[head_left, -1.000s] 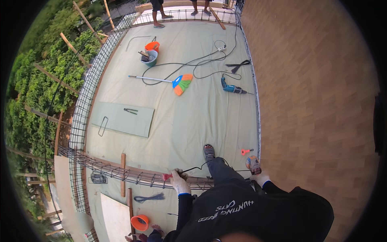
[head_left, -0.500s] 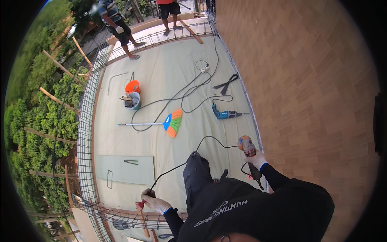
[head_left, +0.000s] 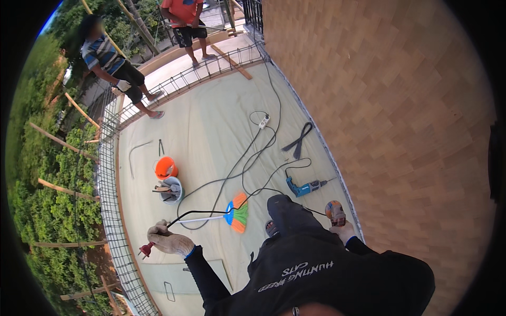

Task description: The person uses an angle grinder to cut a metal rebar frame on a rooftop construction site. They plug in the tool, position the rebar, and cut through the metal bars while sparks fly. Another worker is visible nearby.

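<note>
My left hand (head_left: 173,240), in a pale work glove, is closed round the end of a black cord (head_left: 203,212), with a red plug (head_left: 146,249) sticking out beyond the fingers, prongs bare. The cord runs across in front of my legs toward the angle grinder. Near the wall, my gloved right hand (head_left: 345,230) grips that angle grinder (head_left: 336,211), its orange-and-grey disc end turned away from me. A blue power drill (head_left: 305,187) lies on the sheet just ahead of it. A white power strip (head_left: 264,121) rests farther off, with dark cords trailing from it.
An orange bucket (head_left: 165,167) and a grey bucket (head_left: 171,190) of tools stand left of a multicoloured broom (head_left: 237,213). Black ties (head_left: 299,141) lie by the brown wall (head_left: 379,105). Rebar cages (head_left: 118,221) border the pale sheet. Two people (head_left: 108,58) stand at the far edge.
My left hand has risen and moved forward with the plug, and I have stepped ahead. The grinder is now nearer the drill. The two people appear closer and farther left.
</note>
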Demonstrator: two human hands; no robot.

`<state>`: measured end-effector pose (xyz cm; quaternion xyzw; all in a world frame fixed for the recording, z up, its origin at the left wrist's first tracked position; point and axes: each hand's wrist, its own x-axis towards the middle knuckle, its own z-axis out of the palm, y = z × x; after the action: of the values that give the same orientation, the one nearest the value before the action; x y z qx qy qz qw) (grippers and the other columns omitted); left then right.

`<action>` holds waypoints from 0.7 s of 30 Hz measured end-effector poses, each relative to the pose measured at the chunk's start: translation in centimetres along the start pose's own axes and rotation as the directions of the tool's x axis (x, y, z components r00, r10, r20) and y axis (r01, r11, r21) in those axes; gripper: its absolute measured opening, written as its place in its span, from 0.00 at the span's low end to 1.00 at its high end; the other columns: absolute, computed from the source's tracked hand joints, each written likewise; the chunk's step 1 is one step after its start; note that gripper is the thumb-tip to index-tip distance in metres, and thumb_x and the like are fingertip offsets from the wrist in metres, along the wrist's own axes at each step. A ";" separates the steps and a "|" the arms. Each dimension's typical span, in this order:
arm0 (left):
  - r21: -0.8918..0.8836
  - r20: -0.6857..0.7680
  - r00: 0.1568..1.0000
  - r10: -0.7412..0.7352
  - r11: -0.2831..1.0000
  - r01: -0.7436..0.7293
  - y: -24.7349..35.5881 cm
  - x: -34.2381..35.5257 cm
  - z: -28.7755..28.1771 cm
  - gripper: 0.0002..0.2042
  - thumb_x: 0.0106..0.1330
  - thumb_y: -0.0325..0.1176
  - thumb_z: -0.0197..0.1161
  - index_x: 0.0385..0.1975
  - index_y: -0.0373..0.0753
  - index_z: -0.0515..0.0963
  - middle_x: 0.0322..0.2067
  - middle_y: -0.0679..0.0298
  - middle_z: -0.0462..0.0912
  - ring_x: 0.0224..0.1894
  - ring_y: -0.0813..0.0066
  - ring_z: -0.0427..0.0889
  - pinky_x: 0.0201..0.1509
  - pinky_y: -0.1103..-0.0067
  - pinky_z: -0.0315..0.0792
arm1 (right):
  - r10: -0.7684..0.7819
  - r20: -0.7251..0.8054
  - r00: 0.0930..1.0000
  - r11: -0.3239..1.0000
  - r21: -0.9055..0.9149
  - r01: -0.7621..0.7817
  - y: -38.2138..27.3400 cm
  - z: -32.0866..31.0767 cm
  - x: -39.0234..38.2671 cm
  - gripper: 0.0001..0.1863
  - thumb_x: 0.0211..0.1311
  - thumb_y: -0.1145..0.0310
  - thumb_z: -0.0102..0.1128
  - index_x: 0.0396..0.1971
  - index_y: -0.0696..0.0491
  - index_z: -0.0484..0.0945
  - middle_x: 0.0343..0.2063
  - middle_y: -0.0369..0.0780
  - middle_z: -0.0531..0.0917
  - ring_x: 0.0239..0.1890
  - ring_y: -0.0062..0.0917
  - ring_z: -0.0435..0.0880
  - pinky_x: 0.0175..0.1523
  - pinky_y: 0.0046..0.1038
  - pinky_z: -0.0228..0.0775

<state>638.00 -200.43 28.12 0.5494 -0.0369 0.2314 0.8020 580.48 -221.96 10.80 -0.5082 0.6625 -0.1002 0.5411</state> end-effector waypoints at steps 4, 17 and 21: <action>-0.062 0.301 0.932 -0.203 0.971 0.232 -6.4 4.8 12.8 0.16 0.86 0.46 0.58 0.37 0.42 0.72 0.23 0.71 0.57 0.28 0.76 0.62 0.40 0.75 0.66 | 0.012 -0.036 0.999 1.000 0.009 -0.011 -7.8 6.2 7.8 0.24 0.51 0.68 0.83 0.47 0.60 0.86 0.35 0.42 0.90 0.36 0.30 0.91 0.45 0.37 0.83; 0.045 0.082 0.950 -0.301 0.953 0.298 -23.9 19.7 42.2 0.17 0.89 0.43 0.51 0.33 0.44 0.66 0.22 0.73 0.46 0.24 0.78 0.49 0.31 0.77 0.53 | 0.008 -0.070 0.998 0.978 -0.206 -0.022 -35.3 19.2 35.7 0.34 0.48 0.55 0.84 0.53 0.60 0.87 0.44 0.50 0.93 0.48 0.44 0.94 0.57 0.41 0.84; 0.088 0.090 0.961 -0.261 0.963 0.253 -29.8 25.5 52.4 0.17 0.89 0.43 0.52 0.34 0.43 0.67 0.22 0.72 0.47 0.25 0.77 0.52 0.32 0.77 0.56 | 0.050 -0.060 0.997 0.996 -0.075 -0.055 -46.6 22.6 39.4 0.36 0.47 0.52 0.84 0.54 0.60 0.86 0.44 0.50 0.93 0.48 0.42 0.94 0.58 0.40 0.84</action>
<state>683.19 -247.68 30.95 0.5905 0.0033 0.0987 0.8010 629.33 -264.87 9.47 -0.5078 0.6943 -0.0754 0.5043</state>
